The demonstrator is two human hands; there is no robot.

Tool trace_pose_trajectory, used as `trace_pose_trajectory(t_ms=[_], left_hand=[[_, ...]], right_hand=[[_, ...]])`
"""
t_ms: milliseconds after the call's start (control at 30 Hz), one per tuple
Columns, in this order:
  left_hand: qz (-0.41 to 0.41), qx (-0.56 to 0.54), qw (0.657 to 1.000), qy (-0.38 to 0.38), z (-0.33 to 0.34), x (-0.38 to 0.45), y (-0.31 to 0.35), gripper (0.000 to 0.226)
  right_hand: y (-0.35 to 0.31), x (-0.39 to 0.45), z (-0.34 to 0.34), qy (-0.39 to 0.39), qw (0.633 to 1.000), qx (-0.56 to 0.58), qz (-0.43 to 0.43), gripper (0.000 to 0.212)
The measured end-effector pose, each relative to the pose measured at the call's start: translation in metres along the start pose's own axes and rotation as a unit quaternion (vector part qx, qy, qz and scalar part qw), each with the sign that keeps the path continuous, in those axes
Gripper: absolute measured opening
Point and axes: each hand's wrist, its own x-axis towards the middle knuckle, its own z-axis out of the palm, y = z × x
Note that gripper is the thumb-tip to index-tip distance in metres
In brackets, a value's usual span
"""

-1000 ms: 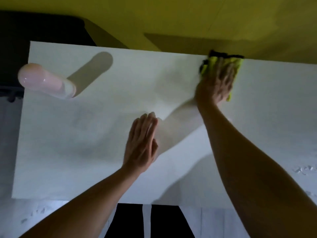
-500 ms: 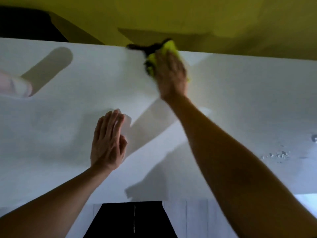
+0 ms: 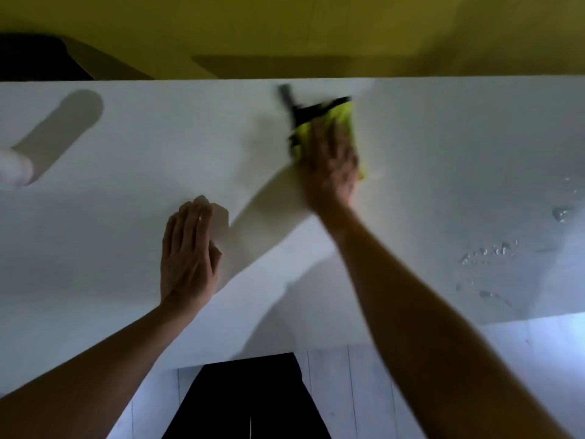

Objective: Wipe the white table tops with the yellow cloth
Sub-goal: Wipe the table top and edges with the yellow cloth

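- Two bare hands work over the white table top (image 3: 95, 217), which fills the middle of the head view from edge to edge.
- The right hand (image 3: 330, 163) lies on the yellow cloth (image 3: 343, 118) toward 12 o'clock on the table, near its far edge; the fingers spread flat over the cloth and press it down, though blur hides whether any fingertip curls round the fabric.
- The cloth shows yellow-green with a dark trim along its far side, and it touches the table surface beneath the palm.
- The left hand (image 3: 188, 251) rests flat on the table near the centre, at about 8 o'clock from the cloth, fingers straight and close together, holding nothing.
- The two hands are apart, with bare table and the right arm's shadow between them.
- A pale rounded object (image 3: 14, 167) stands at 9 o'clock at the picture's left edge, cut off by the frame and casting a long shadow toward 1 o'clock.
- Small water droplets (image 3: 487, 251) sit on the table at 3 o'clock, well apart from the cloth.
- A yellow wall (image 3: 285, 26) runs beyond the far edge at 12 o'clock.
- Pale floorboards (image 3: 342, 391) show at 6 o'clock beneath the near edge.
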Motion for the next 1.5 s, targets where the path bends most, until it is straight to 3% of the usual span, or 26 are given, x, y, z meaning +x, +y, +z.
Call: trace_pose_trajectory(t_ms=[100, 200, 267, 333, 433, 500, 700, 800, 867, 1033, 1133, 1233, 1333, 1433, 1500], left_hand=[[0.052, -0.03, 0.998, -0.017, -0.002, -0.009, 0.019, 0.063], [0.114, -0.057, 0.991, -0.051, 0.005, -0.031, 0.05, 0.064], [0.107, -0.051, 0.992, -0.045, 0.012, -0.047, 0.064, 0.062], [0.095, -0.038, 0.994, -0.036, 0.016, -0.053, 0.067, 0.062], [0.098, -0.026, 0.994, -0.029, 0.019, -0.051, 0.066, 0.063], [0.095, -0.024, 0.995, -0.028, 0.02, -0.051, 0.067, 0.064], [0.09, -0.02, 0.995, -0.025, 0.025, -0.052, 0.067, 0.063], [0.093, -0.01, 0.995, -0.029, 0.025, -0.051, 0.066, 0.063], [0.107, -0.006, 0.994, -0.023, 0.026, -0.053, 0.064, 0.062], [0.123, -0.009, 0.992, -0.016, 0.026, -0.053, 0.061, 0.063], [0.122, -0.018, 0.992, -0.014, 0.026, -0.052, 0.061, 0.061], [0.122, -0.025, 0.992, -0.008, 0.027, -0.051, 0.062, 0.06], [0.123, -0.027, 0.992, -0.005, 0.028, -0.051, 0.061, 0.06], [0.119, -0.028, 0.992, -0.007, 0.028, -0.051, 0.063, 0.06], [0.113, -0.024, 0.993, -0.014, 0.027, -0.052, 0.063, 0.062]], right_hand=[[-0.035, -0.057, 0.006, -0.045, 0.988, 0.0, -0.146, 0.057], [-0.006, -0.055, 0.001, -0.05, 0.981, -0.01, -0.186, 0.058], [0.031, -0.045, 0.002, -0.022, 0.989, -0.02, -0.144, 0.055], [0.077, -0.038, -0.01, 0.018, 0.998, -0.029, -0.046, 0.055], [0.133, -0.034, -0.045, -0.001, 0.995, -0.033, 0.097, 0.06], [0.152, -0.033, -0.059, -0.002, 0.992, -0.027, 0.127, 0.061], [0.109, -0.062, -0.042, 0.06, 0.989, -0.009, 0.137, 0.059], [0.039, -0.13, -0.015, 0.096, 0.994, 0.043, 0.035, 0.054], [0.002, -0.174, -0.005, 0.062, 0.996, 0.044, -0.034, 0.053], [0.025, -0.184, -0.011, 0.029, 0.994, 0.016, -0.107, 0.052], [0.083, -0.164, -0.023, 0.066, 0.998, -0.02, 0.013, 0.054], [0.15, -0.145, -0.051, 0.046, 0.991, -0.034, 0.12, 0.058], [0.17, -0.137, -0.063, 0.03, 0.99, -0.025, 0.136, 0.058], [0.143, -0.146, -0.059, 0.054, 0.985, -0.015, 0.162, 0.061], [0.11, -0.173, -0.049, 0.061, 0.991, 0.005, 0.12, 0.06]])
